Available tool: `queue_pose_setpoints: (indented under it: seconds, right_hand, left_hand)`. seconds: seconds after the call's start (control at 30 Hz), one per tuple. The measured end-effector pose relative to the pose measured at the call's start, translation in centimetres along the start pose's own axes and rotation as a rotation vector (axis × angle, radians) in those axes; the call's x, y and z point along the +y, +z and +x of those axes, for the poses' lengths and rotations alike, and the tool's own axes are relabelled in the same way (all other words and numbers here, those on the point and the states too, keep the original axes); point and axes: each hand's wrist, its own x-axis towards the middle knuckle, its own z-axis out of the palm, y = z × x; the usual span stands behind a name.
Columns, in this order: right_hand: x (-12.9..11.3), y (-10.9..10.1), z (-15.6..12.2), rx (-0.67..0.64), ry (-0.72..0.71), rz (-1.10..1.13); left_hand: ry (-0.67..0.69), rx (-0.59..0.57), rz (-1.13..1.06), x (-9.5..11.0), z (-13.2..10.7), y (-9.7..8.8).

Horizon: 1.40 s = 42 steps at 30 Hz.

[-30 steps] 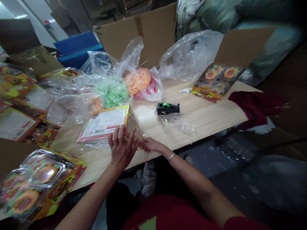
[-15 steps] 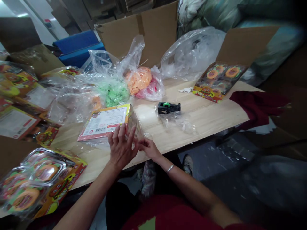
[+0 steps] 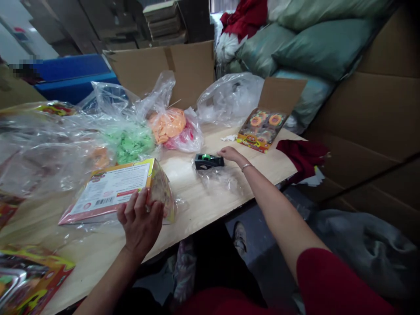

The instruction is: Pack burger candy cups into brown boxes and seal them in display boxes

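My left hand (image 3: pixel 141 221) presses on the near right edge of a wrapped display box (image 3: pixel 114 188), its fingers curled over the printed panel and the clear film on the side. The box lies with a white text label and barcode facing up. Beside the serrated end of a black tape dispenser (image 3: pixel 208 162) with a green core, my right hand (image 3: pixel 231 154) is closed in a pinch. Whatever sits between those fingertips is too small to make out. Crumpled clear film (image 3: pixel 223 181) lies in front of the dispenser.
Bags of green pieces (image 3: pixel 131 144) and orange pieces (image 3: pixel 169 124) stand behind the box. An open carton of burger-shaped packs (image 3: pixel 262 127) is at the back right, near a dark red cloth (image 3: pixel 302 155). Another display box (image 3: pixel 36 280) sits front left.
My right hand has left the box's side and reached right to the tape dispenser. My left hand stays on the box, its fingers more curled. The view has turned right.
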Motion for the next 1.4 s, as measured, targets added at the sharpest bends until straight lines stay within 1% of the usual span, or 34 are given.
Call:
queue_pose_setpoints:
  seconds: [0.07, 0.13, 0.27, 0.37, 0.43, 0.5, 0.57, 0.63, 0.67, 0.73, 0.8, 0.87, 0.9, 0.93, 0.97, 1.03, 1.07, 1.13, 1.2, 1.23, 1.27, 1.33, 1.4]
  right_hand:
    - [0.7, 0.5, 1.0, -0.087, -0.001, 0.039]
    - [1.3, 1.0, 1.3, -0.152, -0.01, 0.108]
    - [2.8, 1.1, 0.9, -0.216, -0.022, 0.311]
    - [4.6, 1.1, -0.3, -0.19, -0.017, 0.475]
    - [5.9, 1.5, -1.4, -0.154, -0.005, 0.555]
    - [6.9, 2.4, -2.2, -0.115, 0.021, 0.597]
    - [7.3, 3.4, -2.7, -0.056, 0.057, 0.611]
    - [7.2, 4.1, -2.9, 0.032, 0.09, 0.613]
    - [7.0, 4.1, -3.0, 0.084, 0.101, 0.614]
    - [6.0, 3.5, -3.4, 0.192, 0.106, 0.629]
    - [4.3, 2.4, -4.5, 0.3, 0.081, 0.667]
    - [1.5, 1.9, -6.7, 0.344, -0.031, 0.81]
    - [-0.3, 2.1, -8.3, 0.312, -0.13, 0.95]
    - [-2.3, 2.9, -10.0, 0.217, -0.232, 1.108]
    - [-4.4, 4.2, -11.9, 0.073, -0.29, 1.231]
    - [-8.6, 8.0, -15.3, -0.25, -0.309, 1.363]
    - [-10.4, 10.3, -16.5, -0.366, -0.288, 1.391]
    - [-12.9, 14.6, -17.7, -0.45, -0.239, 1.333]
    - [-13.8, 17.7, -17.7, -0.471, -0.229, 1.205]
    - [-13.7, 18.7, -17.5, -0.478, -0.24, 1.141]
    - [-13.4, 19.3, -17.2, -0.485, -0.256, 1.084]
    - [-12.4, 19.8, -16.7, -0.493, -0.268, 0.977]
    - [-11.2, 20.2, -16.5, -0.534, -0.208, 0.849]
  left_hand:
    - [-0.014, 0.009, -0.006, 0.0, 0.0, 0.1]
    - [-0.028, 0.013, -0.004, 0.1, 0.0, 0.2]
    - [-0.026, 0.006, 0.026, 0.2, 0.1, 0.3]
    - [-0.03, 0.012, 0.022, 0.2, 0.0, 0.3]
    - [-0.031, 0.004, 0.016, 0.1, -0.1, 0.4]
    - [-0.038, -0.017, 0.012, 0.1, -0.2, 0.5]
    - [-0.053, -0.028, 0.008, 0.1, -0.3, 0.6]
    - [-0.063, -0.012, 0.005, 0.2, -0.3, 0.6]
    - [-0.066, -0.003, 0.002, 0.2, -0.3, 0.6]
    - [-0.068, 0.002, -0.005, 0.4, -0.3, 0.5]
    - [-0.063, -0.021, -0.013, 0.5, -0.3, 0.3]
    - [-0.062, -0.04, -0.015, 0.5, -0.3, 0.3]
    - [-0.066, -0.041, -0.017, 0.5, -0.4, 0.2]
    - [-0.071, -0.041, -0.022, 0.6, -0.4, 0.2]
    - [-0.078, -0.042, -0.029, 0.6, -0.4, 0.2]
    - [-0.081, -0.049, -0.047, 0.6, -0.4, 0.1]
    - [-0.079, -0.053, -0.057, 0.6, -0.4, 0.1]
    - [-0.075, -0.056, -0.078, 0.6, -0.5, 0.0]
    - [-0.076, -0.059, -0.096, 0.5, -0.5, 0.0]
    - [-0.077, -0.06, -0.104, 0.4, -0.5, 0.0]
    - [-0.08, -0.061, -0.112, 0.4, -0.5, 0.0]
    - [-0.088, -0.061, -0.12, 0.3, -0.4, 0.1]
    - [-0.091, -0.057, -0.116, 0.5, -0.4, 0.3]
